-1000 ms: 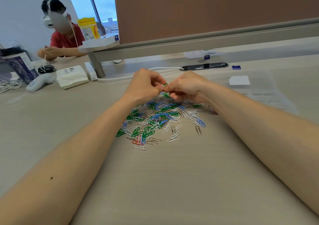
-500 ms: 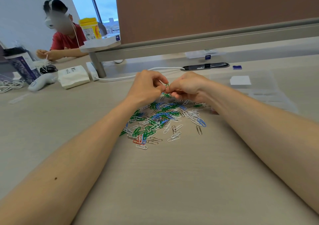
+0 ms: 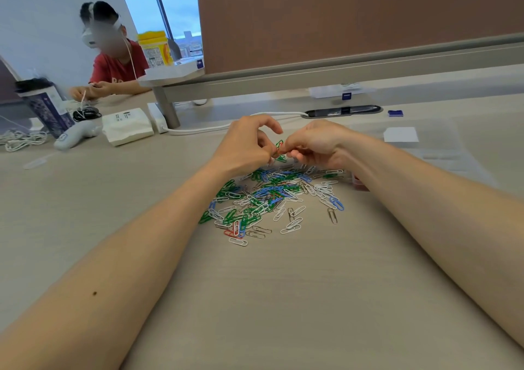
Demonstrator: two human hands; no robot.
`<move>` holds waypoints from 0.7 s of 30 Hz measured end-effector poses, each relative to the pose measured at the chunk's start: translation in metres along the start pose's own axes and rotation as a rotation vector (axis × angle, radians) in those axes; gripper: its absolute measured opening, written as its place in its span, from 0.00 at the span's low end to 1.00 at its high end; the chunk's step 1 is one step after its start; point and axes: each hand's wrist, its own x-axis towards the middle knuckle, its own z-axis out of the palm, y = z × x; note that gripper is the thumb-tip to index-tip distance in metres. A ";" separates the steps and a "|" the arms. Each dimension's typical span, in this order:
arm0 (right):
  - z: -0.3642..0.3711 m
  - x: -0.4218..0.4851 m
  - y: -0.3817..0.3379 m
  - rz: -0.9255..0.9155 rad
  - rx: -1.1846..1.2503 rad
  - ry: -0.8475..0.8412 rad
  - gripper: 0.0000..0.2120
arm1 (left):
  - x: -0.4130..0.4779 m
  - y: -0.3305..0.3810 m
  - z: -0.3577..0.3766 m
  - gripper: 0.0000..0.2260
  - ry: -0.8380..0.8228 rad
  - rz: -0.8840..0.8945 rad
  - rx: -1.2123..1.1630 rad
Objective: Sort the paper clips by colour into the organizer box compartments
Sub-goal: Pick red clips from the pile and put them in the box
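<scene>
Both hands meet at the centre of the frame, just above the far edge of the pile [image 3: 269, 196]. The left hand [image 3: 249, 142] and right hand [image 3: 312, 142] each pinch a green clip [image 3: 280, 143] from opposite sides, fingers curled in tight. A red clip [image 3: 278, 151] looks hooked into it, so I'd say the step is prising two tangled clips apart before either gets sorted. Next comes a small twist to slide one loop free, then a reach to the right, where the clear box [image 3: 465, 154] lies on the counter [image 3: 283, 298], well apart from the hands. Its compartments are too faint to make out. Most of the sorting seems ahead: green, blue, white and bare metal clips lie mixed in the pile.

The counter is pale wood grain. A brown divider [image 3: 354, 21] runs along the back, and a white cable [image 3: 198, 129] trails beneath it. In the upper left a second person [image 3: 116, 66] in a red top sits working near a window [image 3: 178, 9]
</scene>
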 end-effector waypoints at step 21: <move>0.000 -0.004 0.003 -0.055 -0.108 -0.171 0.05 | -0.008 -0.008 -0.014 0.05 -0.160 -0.178 -0.257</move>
